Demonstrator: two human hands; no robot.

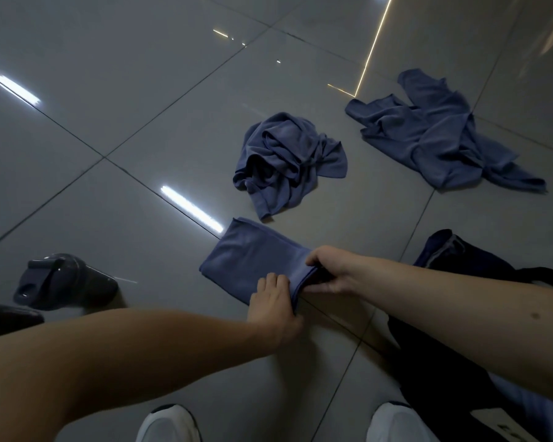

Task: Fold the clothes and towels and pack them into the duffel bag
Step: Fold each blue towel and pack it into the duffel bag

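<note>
Folded blue cloth [253,256] lies on the tiled floor [141,106], near centre, w/ both hands at its near-right end. Right hand [329,271]: fingers clamped on that edge, thumb under, rest on top. Left hand [275,298]: fingers on the near corner, but can't tell if they pinch or just press, as the thumb is hidden. Dark duffel bag [460,260] sits just right of the cloth, partly behind the right arm; mouth not clearly visible.

Risks, as I judge them:
- Grip is on one end only, so a lift would let the far-left end sag and the fold open up.
- The fabric looks thin and slippery, so layers may slide apart if only the top ply is caught.
- Glossy floor: the cloth could skid rather than crease if pressed sideways.
- Crumpled garment [284,164] and spread garment [441,132] are still unfolded farther off.
</note>
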